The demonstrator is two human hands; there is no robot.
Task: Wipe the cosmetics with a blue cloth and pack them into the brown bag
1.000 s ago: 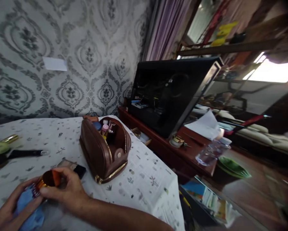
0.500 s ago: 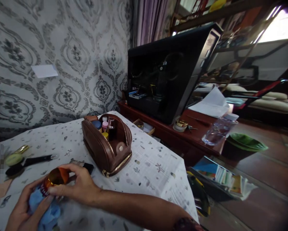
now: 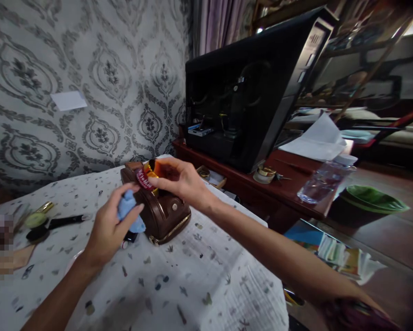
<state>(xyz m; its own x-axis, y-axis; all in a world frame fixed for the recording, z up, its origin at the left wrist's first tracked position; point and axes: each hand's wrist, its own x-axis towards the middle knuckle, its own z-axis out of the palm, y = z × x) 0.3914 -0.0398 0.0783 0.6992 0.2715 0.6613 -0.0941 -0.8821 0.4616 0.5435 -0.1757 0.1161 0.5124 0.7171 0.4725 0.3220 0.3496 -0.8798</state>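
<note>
My right hand (image 3: 182,181) grips a small amber-gold jar (image 3: 152,171) with a dark red label, holding it over the open brown toiletry bag (image 3: 154,220). My left hand (image 3: 115,216) is closed around a crumpled light blue cloth (image 3: 129,209), beside the bag's left side. Both hands and the jar cover most of the bag's opening, so its contents are hidden. A small black item (image 3: 131,236) lies on the table at the bag's near left, partly covered by my left hand.
On the patterned white tablecloth (image 3: 206,276) at left lie a black-handled brush (image 3: 68,220), a round compact (image 3: 37,226) and a gold tube (image 3: 46,207). A large black computer case (image 3: 223,101), a clear bottle (image 3: 325,179) and papers (image 3: 315,140) stand on the red-brown desk.
Both hands have moved right and away from me, from the table's near left to the bag. The jar is now over the bag, apart from the cloth in my left hand.
</note>
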